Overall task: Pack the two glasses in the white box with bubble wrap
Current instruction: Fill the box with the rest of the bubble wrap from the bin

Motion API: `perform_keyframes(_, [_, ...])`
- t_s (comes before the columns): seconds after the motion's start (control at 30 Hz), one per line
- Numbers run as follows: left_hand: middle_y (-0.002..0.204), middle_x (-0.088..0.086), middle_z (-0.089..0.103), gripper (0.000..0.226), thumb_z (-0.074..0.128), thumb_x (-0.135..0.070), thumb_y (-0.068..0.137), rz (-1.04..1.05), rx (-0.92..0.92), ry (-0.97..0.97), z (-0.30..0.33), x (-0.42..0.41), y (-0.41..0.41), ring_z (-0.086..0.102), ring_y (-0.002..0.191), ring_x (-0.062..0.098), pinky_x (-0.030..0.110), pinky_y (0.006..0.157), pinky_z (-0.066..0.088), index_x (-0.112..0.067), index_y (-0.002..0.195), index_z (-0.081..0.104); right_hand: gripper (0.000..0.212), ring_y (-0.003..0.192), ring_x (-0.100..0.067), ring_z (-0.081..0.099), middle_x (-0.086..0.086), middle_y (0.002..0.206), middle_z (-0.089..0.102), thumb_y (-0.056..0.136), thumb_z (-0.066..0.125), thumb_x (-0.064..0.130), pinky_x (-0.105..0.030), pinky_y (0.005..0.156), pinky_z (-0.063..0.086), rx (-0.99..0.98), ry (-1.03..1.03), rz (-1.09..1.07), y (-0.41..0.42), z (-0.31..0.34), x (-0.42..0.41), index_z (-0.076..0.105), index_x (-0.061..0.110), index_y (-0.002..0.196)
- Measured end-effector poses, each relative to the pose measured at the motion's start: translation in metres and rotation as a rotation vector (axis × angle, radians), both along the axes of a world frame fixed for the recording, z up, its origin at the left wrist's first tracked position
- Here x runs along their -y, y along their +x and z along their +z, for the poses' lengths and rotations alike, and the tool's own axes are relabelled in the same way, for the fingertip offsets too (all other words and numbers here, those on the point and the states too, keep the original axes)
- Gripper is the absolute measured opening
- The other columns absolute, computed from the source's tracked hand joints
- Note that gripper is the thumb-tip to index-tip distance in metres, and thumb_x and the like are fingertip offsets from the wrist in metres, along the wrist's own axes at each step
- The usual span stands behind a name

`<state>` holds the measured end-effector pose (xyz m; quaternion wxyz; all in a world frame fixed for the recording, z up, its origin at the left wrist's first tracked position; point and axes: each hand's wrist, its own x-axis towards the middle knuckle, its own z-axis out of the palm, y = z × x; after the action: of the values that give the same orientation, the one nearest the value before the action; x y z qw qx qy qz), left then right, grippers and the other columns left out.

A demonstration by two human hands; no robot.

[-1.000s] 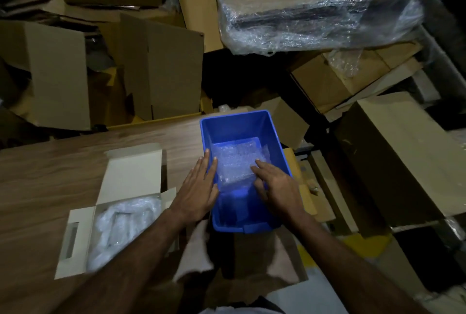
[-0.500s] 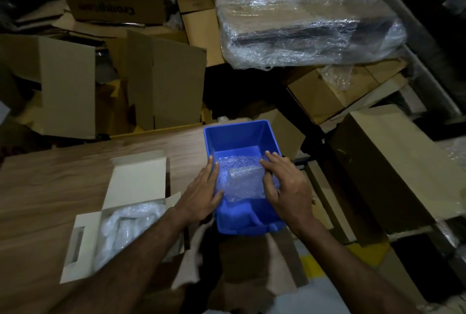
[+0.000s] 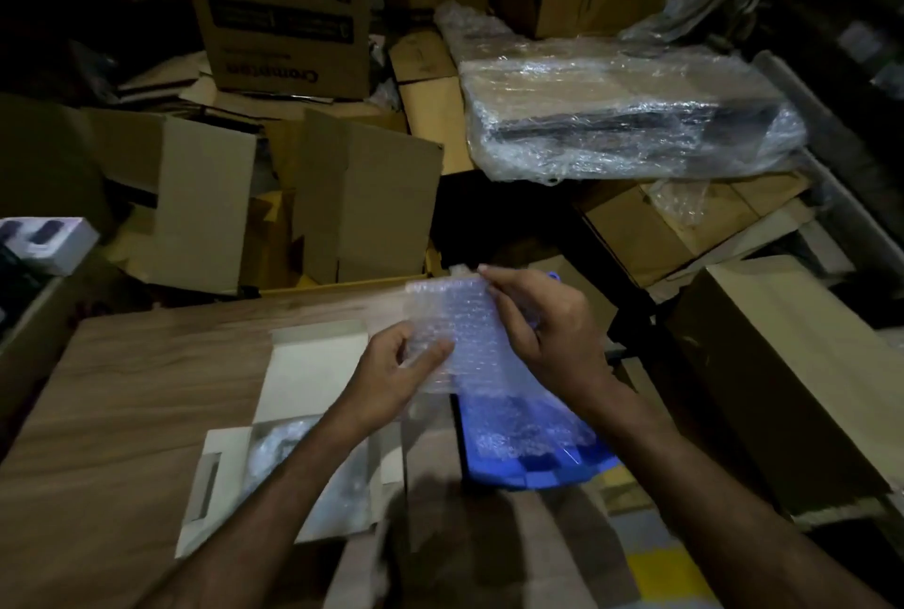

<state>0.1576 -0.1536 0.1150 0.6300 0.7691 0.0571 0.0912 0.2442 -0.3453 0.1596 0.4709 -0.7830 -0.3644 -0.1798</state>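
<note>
1. Bubble wrap (image 3: 455, 329) is held up above the bench's right edge, over a blue bin (image 3: 538, 466).
2. Its lower left part is pinched by the left hand (image 3: 396, 373), thumb in front and fingers curled behind.
3. Its top right edge is pinched by the right hand (image 3: 543, 329), fingertips raised and forearm slanting down to the right.
4. Whether a glass lies inside the wrap cannot be told.
5. A white box (image 3: 293, 437) is seen open near the bench's front edge, with clear wrap inside, partly hidden by the left forearm.
6. The wooden bench (image 3: 137, 393) is ringed by cardboard boxes (image 3: 362, 197) and a film-wrapped bundle (image 3: 626, 114) in dim light.
7. Inverted print resembling "Crompton" is seen on a carton (image 3: 283, 16) at the back.
</note>
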Motion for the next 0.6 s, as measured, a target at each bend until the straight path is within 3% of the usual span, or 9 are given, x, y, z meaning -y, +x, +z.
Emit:
perform_keyframes(0.1, [0.102,0.005,0.078,0.022,0.061,-0.021,0.097,0.113,0.034,-0.211,0.023,-0.015,-0.005,0.075,0.092,0.021,0.035,0.079,0.06,-0.008,0.112,0.067,0.047,0.089,-0.001,0.071,0.003,0.1,0.073,0.088,0.079,0.021,-0.025,0.077,0.059,-0.267,0.231,0.007,0.001,0.025,-0.031,0.063,0.01,0.131])
perform_keyframes(0.2, [0.078,-0.004,0.074,0.016,0.057,-0.022,0.101,0.274,0.097,-0.223,0.039,-0.035,-0.018,0.07,0.064,0.011,0.024,0.052,0.055,-0.013,0.113,0.064,0.096,0.091,-0.007,0.073,0.0,0.101,0.072,0.069,0.084,0.044,-0.026,0.08,0.06,-0.816,0.309,0.078,-0.003,0.025,-0.052,0.039,0.019,0.151])
perform_keyframes(0.27, [0.065,-0.003,0.063,0.025,0.06,-0.032,0.1,0.391,0.091,-0.145,0.039,-0.051,-0.027,0.056,0.049,0.01,0.024,0.04,0.045,-0.011,0.113,0.062,0.106,0.098,-0.015,0.075,-0.006,0.112,0.074,0.065,0.085,0.041,-0.027,0.078,0.061,-1.031,0.227,0.179,-0.017,0.009,-0.067,0.032,0.021,0.154])
perform_keyframes(0.33, [0.073,0.002,0.064,0.03,0.064,-0.037,0.097,0.498,0.049,-0.122,0.035,-0.066,-0.035,0.055,0.048,0.01,0.025,0.041,0.044,-0.014,0.115,0.057,0.099,0.093,-0.016,0.076,-0.005,0.107,0.077,0.073,0.087,0.023,-0.025,0.072,0.06,-1.053,0.212,0.241,-0.034,-0.012,-0.083,0.03,0.022,0.153])
perform_keyframes(0.4, [0.094,0.006,0.068,0.04,0.066,-0.035,0.096,0.552,-0.013,-0.138,0.03,-0.081,-0.044,0.058,0.051,0.009,0.025,0.045,0.048,-0.023,0.127,0.045,0.085,0.084,-0.011,0.076,0.006,0.09,0.077,0.084,0.08,0.008,-0.024,0.068,0.059,-1.019,0.273,0.216,-0.045,-0.027,-0.098,0.03,0.026,0.151])
perform_keyframes(0.43, [0.102,0.007,0.068,0.053,0.067,-0.032,0.096,0.542,-0.049,-0.146,0.027,-0.088,-0.049,0.061,0.054,0.009,0.025,0.049,0.051,-0.028,0.138,0.035,0.083,0.088,-0.011,0.075,0.006,0.094,0.075,0.087,0.079,0.009,-0.025,0.07,0.06,-0.985,0.286,0.204,-0.048,-0.031,-0.104,0.029,0.031,0.15])
perform_keyframes(0.5, [0.112,0.007,0.064,0.074,0.065,-0.024,0.097,0.492,-0.106,-0.182,0.021,-0.104,-0.064,0.067,0.066,0.01,0.026,0.063,0.057,-0.038,0.152,0.018,0.08,0.11,-0.017,0.067,0.002,0.128,0.062,0.088,0.079,0.019,-0.028,0.08,0.06,-0.86,0.203,0.192,-0.053,-0.033,-0.114,0.031,0.043,0.148])
perform_keyframes(0.53, [0.116,0.007,0.062,0.072,0.065,-0.021,0.097,0.461,-0.121,-0.218,0.022,-0.112,-0.072,0.069,0.075,0.012,0.029,0.071,0.06,-0.04,0.153,0.023,0.076,0.118,-0.015,0.059,0.009,0.14,0.052,0.089,0.078,0.02,-0.023,0.084,0.057,-0.805,0.147,0.197,-0.056,-0.033,-0.117,0.035,0.043,0.147])
perform_keyframes(0.6, [0.129,0.007,0.062,0.056,0.067,-0.022,0.094,0.327,-0.157,-0.285,0.024,-0.127,-0.091,0.071,0.097,0.016,0.034,0.088,0.059,-0.039,0.143,0.048,0.066,0.116,-0.002,0.057,0.021,0.137,0.049,0.089,0.078,0.014,-0.012,0.085,0.052,-0.772,0.075,0.275,-0.061,-0.029,-0.12,0.048,0.032,0.144])
